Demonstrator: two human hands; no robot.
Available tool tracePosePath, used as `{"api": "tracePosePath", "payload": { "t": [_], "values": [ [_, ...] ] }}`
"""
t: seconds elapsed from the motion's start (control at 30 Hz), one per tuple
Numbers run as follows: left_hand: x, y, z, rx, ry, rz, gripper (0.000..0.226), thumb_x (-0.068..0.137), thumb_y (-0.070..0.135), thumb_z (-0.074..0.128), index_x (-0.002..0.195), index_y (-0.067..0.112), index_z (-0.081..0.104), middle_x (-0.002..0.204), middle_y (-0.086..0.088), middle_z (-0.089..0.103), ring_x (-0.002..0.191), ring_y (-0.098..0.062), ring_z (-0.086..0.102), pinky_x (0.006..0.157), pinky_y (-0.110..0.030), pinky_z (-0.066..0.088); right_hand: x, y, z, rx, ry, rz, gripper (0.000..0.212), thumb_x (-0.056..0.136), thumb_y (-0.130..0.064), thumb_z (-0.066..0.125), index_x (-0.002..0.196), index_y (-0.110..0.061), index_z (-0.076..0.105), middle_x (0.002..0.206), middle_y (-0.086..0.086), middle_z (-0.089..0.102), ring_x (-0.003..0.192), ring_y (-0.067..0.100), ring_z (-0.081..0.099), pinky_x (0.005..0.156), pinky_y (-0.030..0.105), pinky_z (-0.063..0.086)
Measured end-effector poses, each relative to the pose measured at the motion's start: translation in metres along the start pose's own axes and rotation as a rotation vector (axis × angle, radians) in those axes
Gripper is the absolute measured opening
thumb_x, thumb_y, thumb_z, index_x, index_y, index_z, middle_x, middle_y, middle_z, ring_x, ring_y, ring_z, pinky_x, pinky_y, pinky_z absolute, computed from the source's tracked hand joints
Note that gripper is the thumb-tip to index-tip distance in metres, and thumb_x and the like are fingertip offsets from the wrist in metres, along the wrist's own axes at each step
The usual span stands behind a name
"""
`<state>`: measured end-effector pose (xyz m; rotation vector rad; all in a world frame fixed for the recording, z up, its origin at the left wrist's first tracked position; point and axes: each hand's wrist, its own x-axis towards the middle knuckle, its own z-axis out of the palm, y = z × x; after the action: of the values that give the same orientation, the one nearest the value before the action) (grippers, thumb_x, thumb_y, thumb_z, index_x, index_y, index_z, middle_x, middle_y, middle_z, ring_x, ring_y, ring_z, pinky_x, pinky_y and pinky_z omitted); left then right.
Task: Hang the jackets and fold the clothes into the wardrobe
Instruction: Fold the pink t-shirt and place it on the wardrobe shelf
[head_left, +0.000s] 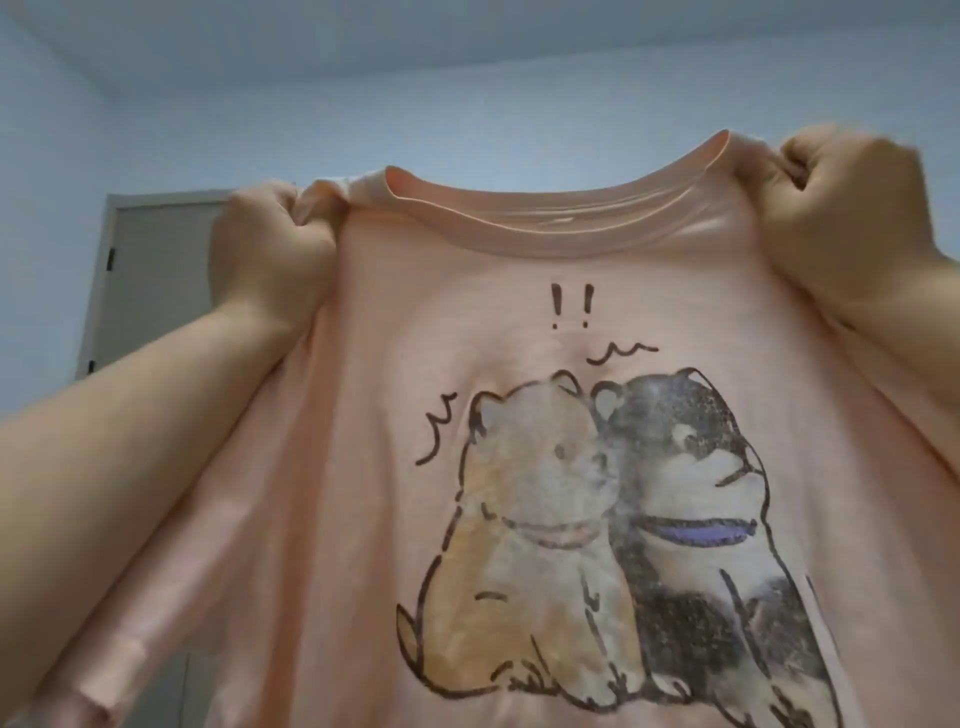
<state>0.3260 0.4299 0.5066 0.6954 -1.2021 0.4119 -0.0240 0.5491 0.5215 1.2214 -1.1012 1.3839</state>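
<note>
**Inspector:** Finding one. Your left hand (270, 254) at ten o'clock and your right hand (852, 208) at two o'clock are both clenched on the shoulders of the pink shirt (519, 322). The shirt hangs in the air before you, printed side towards you, and fills the view from centre down to six o'clock.

**Second inspector:** Agreed. Your right fist sits higher than your left, so the collar (519, 228) runs on a slant. If you lay the shirt down like that, I judge the fold comes out crooked.

**Inspector:** Finding two. Fabric is bunched inside each fist. That is likely to leave creases at the shoulders unless you smooth them once the shirt lies flat.

**Second inspector:** The sleeve (119, 654) at seven o'clock hangs loose beside your left forearm. It may tuck under the body as you lower the shirt and spoil the fold.

**Inspector:** Finding three. The shirt hides everything below your hands. No wardrobe and no folding surface is in view, only a door (156, 280) at nine o'clock, wall and ceiling. You would be lowering blind, so the hem may land short or bunch up.
</note>
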Motion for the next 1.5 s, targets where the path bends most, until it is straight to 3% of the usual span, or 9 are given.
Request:
{"api": "tracePosePath", "payload": {
  "t": [0.17,0.27,0.4,0.53,0.7,0.8,0.93,1.23,1.5],
  "values": [
    [-0.094,-0.054,0.036,0.119,-0.273,0.047,0.05,0.098,0.049,0.046,0.064,0.011,0.046,0.064,-0.007,0.051,0.068,-0.034,0.05,0.058,-0.038,0.035,-0.098,0.041,0.045,-0.031,-0.318,0.145,0.047,0.098,-0.038,0.054,0.062,-0.012,0.039,0.062,0.007,0.048,0.071,0.038,0.052,0.06,0.038,0.032],
    [-0.188,-0.088,0.042,0.172,-0.465,0.007,0.045,0.099,0.048,0.044,0.07,0.013,0.047,0.07,-0.004,0.052,0.07,-0.031,0.049,0.062,-0.039,0.036,-0.201,0.064,0.065,-0.032,-0.526,0.248,0.04,0.098,-0.038,0.053,0.067,-0.013,0.045,0.067,0.007,0.055,0.073,0.035,0.055,0.061,0.039,0.038],
    [-0.323,-0.132,0.027,0.213,-0.663,-0.188,0.038,0.099,0.038,0.048,0.067,0.018,0.04,0.065,0.003,0.049,0.066,-0.028,0.049,0.058,-0.038,0.034,-0.358,0.078,0.068,0.074,-0.647,0.4,0.031,0.1,-0.036,0.051,0.074,-0.019,0.055,0.075,0.005,0.064,0.072,0.029,0.058,0.061,0.037,0.039],
    [-0.44,-0.172,0.011,0.263,-0.902,-0.373,0.034,0.099,0.035,0.049,0.07,0.02,0.041,0.069,0.004,0.053,0.069,-0.026,0.053,0.059,-0.038,0.041,-0.48,0.079,0.061,0.096,-0.834,0.575,0.021,0.1,-0.032,0.053,0.087,-0.025,0.068,0.076,-0.01,0.064,0.074,0.016,0.06,0.061,0.03,0.036],
    [-0.523,-0.206,0.009,0.385,-1.116,-0.362,0.037,0.099,0.046,0.043,0.069,0.024,0.04,0.066,0.008,0.052,0.067,-0.024,0.056,0.055,-0.034,0.038,-0.574,0.091,0.06,0.007,-1.099,0.715,0.025,0.101,-0.036,0.049,0.079,-0.037,0.061,0.077,-0.015,0.063,0.073,0.006,0.057,0.063,0.023,0.042],
    [-0.552,-0.223,0.022,0.438,-1.165,-0.37,0.038,0.097,0.05,0.042,0.073,0.021,0.041,0.065,0.008,0.053,0.067,-0.024,0.057,0.055,-0.033,0.04,-0.603,0.102,0.073,-0.032,-1.155,0.76,0.031,0.102,-0.036,0.047,0.071,-0.036,0.052,0.069,-0.014,0.059,0.067,0.003,0.054,0.057,0.02,0.037],
    [-0.581,-0.249,0.044,0.451,-1.194,-0.402,0.038,0.098,0.047,0.042,0.071,0.02,0.043,0.064,0.008,0.051,0.065,-0.02,0.051,0.054,-0.034,0.036,-0.631,0.116,0.106,-0.066,-1.191,0.796,0.032,0.102,-0.035,0.047,0.072,-0.028,0.054,0.067,-0.01,0.059,0.066,0.005,0.055,0.062,0.03,0.044],
    [-0.629,-0.357,0.118,0.54,-1.392,-0.319,0.041,0.099,0.052,0.034,0.071,0.023,0.042,0.068,0.008,0.047,0.065,-0.023,0.047,0.056,-0.034,0.037,-0.705,0.155,0.232,-0.142,-1.337,0.699,0.036,0.103,-0.035,0.045,0.073,-0.018,0.054,0.066,-0.007,0.056,0.065,0.016,0.053,0.057,0.034,0.037],
    [-0.665,-0.458,0.204,0.657,-1.536,-0.122,0.039,0.101,0.05,0.03,0.094,0.022,0.055,0.097,-0.007,0.064,0.084,-0.033,0.062,0.066,-0.035,0.044,-0.778,0.17,0.337,-0.254,-1.404,0.64,0.04,0.105,-0.037,0.038,0.08,-0.01,0.054,0.073,0.004,0.056,0.072,0.028,0.054,0.06,0.036,0.036]
  ]
}}
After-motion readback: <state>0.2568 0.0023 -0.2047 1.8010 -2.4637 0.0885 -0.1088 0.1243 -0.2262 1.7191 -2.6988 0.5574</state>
